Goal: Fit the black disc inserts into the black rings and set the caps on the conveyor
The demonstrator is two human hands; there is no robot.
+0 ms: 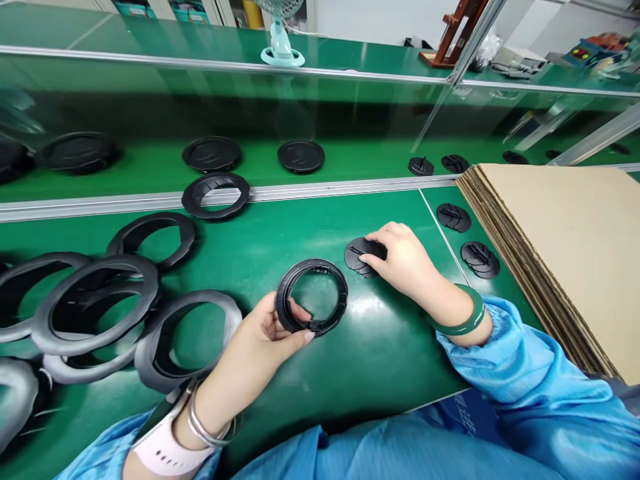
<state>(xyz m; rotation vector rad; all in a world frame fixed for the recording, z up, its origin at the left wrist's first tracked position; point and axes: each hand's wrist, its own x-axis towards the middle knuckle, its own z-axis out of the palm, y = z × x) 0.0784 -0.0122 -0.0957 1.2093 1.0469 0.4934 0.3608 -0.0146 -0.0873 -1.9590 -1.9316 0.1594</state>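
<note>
My left hand (265, 337) pinches the near left edge of a black plastic ring (313, 297), held just above the green table (300, 227). My right hand (405, 260) rests with curled fingers on a small black round disc (361, 257) lying flat on the table, right of the ring. Two more small black discs, one (453, 217) and the other (480, 259), lie further right.
Several larger black rings (95, 303) overlap at the left. Another ring (215, 195) lies across the metal rail (310, 192), with black discs (301, 156) on the belt beyond. A stack of cardboard sheets (565, 253) fills the right side. A small fan (281, 40) stands at the back.
</note>
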